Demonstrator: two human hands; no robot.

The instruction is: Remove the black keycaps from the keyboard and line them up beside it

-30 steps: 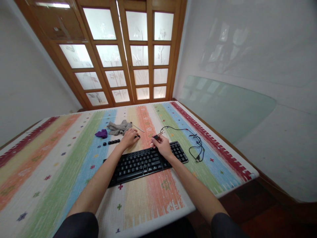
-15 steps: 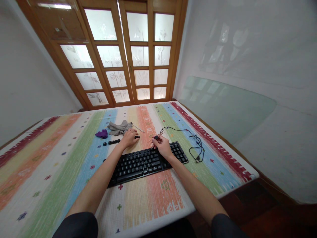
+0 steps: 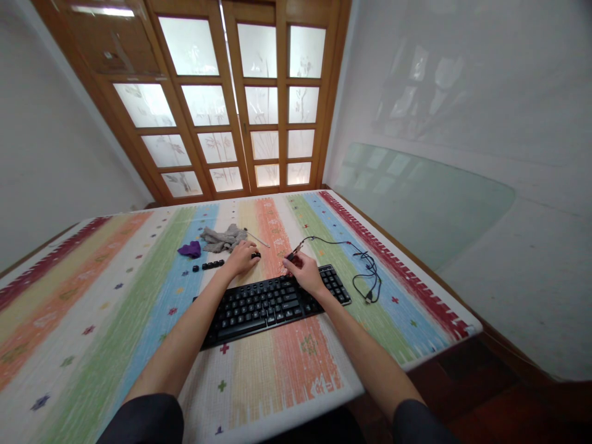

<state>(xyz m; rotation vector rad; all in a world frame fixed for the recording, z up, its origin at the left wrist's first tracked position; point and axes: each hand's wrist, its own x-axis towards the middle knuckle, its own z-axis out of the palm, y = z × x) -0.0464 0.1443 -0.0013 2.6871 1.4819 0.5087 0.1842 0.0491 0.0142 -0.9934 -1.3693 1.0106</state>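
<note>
A black keyboard (image 3: 263, 308) lies tilted across the table in front of me. Beyond its back edge, my left hand (image 3: 241, 257) rests low over the cloth, its fingertips closed on a small black keycap (image 3: 256, 254). My right hand (image 3: 303, 270) is raised above the keyboard's back right part. Its thumb and fingers pinch a small keycap puller (image 3: 295, 250) with thin wire prongs, partly hidden by the fingers. Several loose black keycaps (image 3: 213, 265) stand in a row left of my left hand.
Behind my left hand lie a crumpled grey cloth (image 3: 224, 238), a purple cloth (image 3: 190, 249) and a thin rod-like tool (image 3: 256, 237). A black cable (image 3: 370, 266) curls to the right of the keyboard. A striped tablecloth (image 3: 143, 296) covers the table, with a wall along its right.
The keycap puller has turned in my right hand, its angle now different. My left hand stays at the same spot with the keycap.
</note>
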